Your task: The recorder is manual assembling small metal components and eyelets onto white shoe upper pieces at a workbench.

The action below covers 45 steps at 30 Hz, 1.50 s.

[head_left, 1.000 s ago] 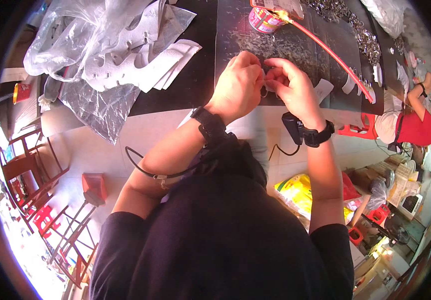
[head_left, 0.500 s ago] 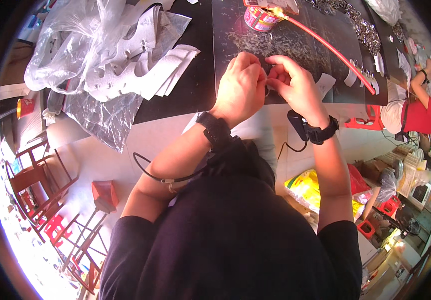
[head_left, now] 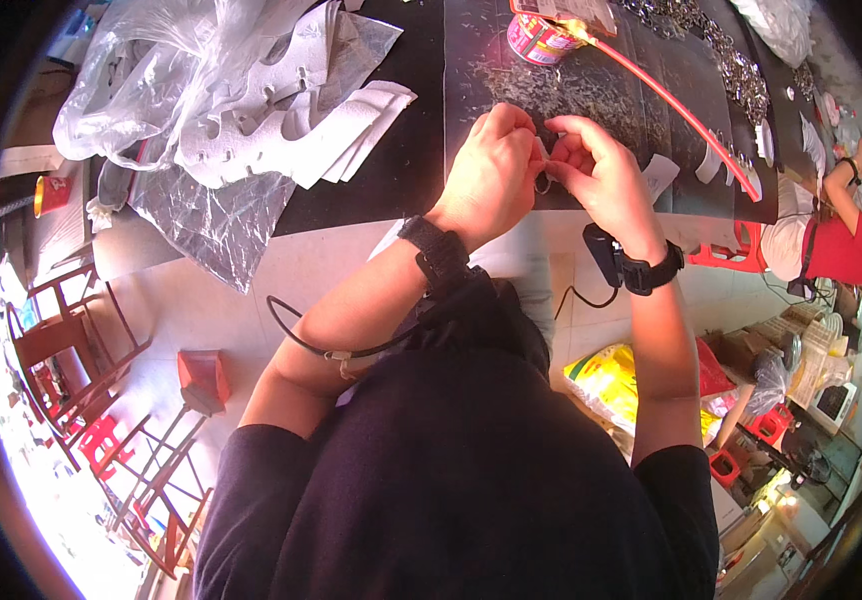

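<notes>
Over the near edge of the dark table, my left hand (head_left: 491,178) and my right hand (head_left: 606,182) meet, fingertips almost touching. Both are closed in a pinch. Between them shows a small, thin, pale loop (head_left: 543,186); its kind is too small to make out, and the fingers hide part of it. Just beyond the hands, fine scraps (head_left: 591,95) are scattered on the work mat. A pink tub (head_left: 539,42) stands behind them, and a long red rod (head_left: 673,102) slants from it toward the right, bright at its tub end.
Left on the table lie white cut pieces with slots (head_left: 346,135), beside a clear plastic bag (head_left: 221,225) that overhangs the edge. Metal chains (head_left: 741,80) are heaped at far right. Chairs (head_left: 61,345) stand at left; another person in red (head_left: 846,240) is at right.
The table and its things sit slightly farther right in the picture. Both hands keep their pinch close together, and the small loop between them shows more plainly.
</notes>
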Each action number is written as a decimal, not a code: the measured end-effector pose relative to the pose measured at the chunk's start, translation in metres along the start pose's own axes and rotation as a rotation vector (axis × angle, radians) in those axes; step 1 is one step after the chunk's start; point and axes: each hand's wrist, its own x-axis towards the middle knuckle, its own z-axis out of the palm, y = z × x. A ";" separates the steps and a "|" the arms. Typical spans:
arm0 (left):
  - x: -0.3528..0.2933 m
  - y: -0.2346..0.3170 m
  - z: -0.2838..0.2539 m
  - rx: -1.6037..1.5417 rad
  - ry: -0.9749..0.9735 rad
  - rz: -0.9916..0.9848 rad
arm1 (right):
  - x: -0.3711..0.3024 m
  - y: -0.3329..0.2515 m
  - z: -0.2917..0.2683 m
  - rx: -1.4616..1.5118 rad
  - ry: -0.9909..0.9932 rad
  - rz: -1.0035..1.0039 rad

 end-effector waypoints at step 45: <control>0.003 0.007 -0.003 0.031 -0.012 -0.118 | 0.004 0.002 0.004 -0.043 0.100 -0.078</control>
